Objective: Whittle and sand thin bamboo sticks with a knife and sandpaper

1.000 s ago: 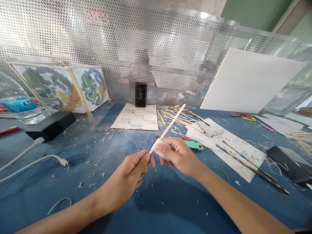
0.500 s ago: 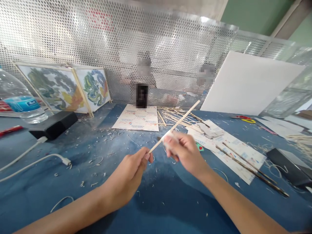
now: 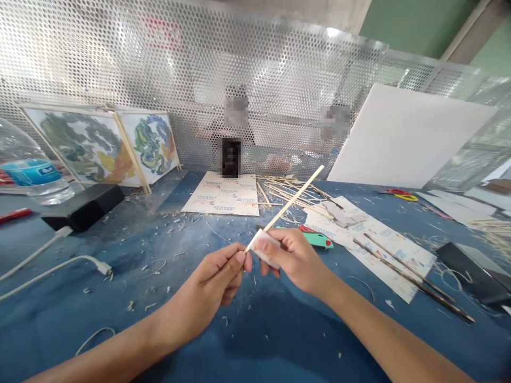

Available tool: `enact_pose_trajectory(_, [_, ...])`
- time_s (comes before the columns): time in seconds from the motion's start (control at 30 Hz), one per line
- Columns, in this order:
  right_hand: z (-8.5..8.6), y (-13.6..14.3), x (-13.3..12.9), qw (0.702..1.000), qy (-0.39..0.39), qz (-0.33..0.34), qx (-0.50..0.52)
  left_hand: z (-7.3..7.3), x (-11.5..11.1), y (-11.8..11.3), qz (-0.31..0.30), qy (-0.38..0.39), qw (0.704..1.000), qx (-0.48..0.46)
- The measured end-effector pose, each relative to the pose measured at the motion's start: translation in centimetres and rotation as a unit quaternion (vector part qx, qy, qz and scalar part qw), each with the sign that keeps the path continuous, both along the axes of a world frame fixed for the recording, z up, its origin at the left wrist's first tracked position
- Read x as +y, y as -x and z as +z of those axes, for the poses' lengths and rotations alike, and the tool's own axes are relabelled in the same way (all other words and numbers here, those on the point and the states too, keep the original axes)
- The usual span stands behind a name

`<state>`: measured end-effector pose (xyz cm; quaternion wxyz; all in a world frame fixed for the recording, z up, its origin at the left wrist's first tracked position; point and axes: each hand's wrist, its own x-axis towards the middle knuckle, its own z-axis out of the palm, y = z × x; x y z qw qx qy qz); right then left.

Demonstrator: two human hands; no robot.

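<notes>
Between finger and thumb, my left hand (image 3: pixel 217 274) pinches the lower end of a thin pale wooden stick (image 3: pixel 295 198), which slants up and to the right. My right hand (image 3: pixel 293 258) is closed on a folded piece of white sandpaper (image 3: pixel 266 249), wrapped around the stick just above my left fingertips. Just beyond my right hand lies a green utility knife (image 3: pixel 318 241) with a red part beside it. Printed sheets of coated abrasive paper (image 3: pixel 223 194) rest on the blue table, and a pile of similar sticks (image 3: pixel 287 190) lies behind the stick I hold.
At the left are a water bottle (image 3: pixel 34 170), a black box (image 3: pixel 85 206) with white cables, and framed dragon paintings (image 3: pixel 88 146). Two dark sticks (image 3: pixel 415 279) lie on a sheet at the right, near a black case (image 3: pixel 475 274) and scissors (image 3: pixel 403 194). Shavings litter the table (image 3: pixel 159 266).
My right hand has slid down the stick with the sandpaper, close to my left hand. More of the green knife now shows. My left hand keeps its pinch.
</notes>
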<state>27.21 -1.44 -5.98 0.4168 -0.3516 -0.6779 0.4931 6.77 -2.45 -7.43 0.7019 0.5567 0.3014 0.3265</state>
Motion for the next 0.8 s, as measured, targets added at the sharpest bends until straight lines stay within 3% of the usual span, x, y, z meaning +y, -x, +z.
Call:
enact_pose_trajectory(0.13, [0.1,-0.8,0.8,0.991,-0.027,-0.091,0.097,0.6,0.0,-0.1,0.007,0.012,1.000,-0.022])
enact_pose_trajectory(0.2, [0.1,-0.9,0.9,0.993,-0.029,-0.060,0.094,1.2,-0.2,0.0,0.000,0.045,0.998,-0.037])
enact_pose_trajectory(0.33, [0.1,-0.5,0.5,0.997,-0.023,0.073,0.032,2.2,-0.6,0.1,-0.057,0.122,0.988,-0.080])
enact_pose_trajectory(0.5, [-0.5,-0.5,0.7,0.991,-0.071,0.004,0.113,2.3,-0.7,0.2,-0.067,0.148,0.979,-0.124])
enact_pose_trajectory(0.8, [0.3,0.0,-0.5,0.997,-0.025,0.033,0.057,1.9,-0.9,0.3,-0.065,0.151,0.980,-0.115])
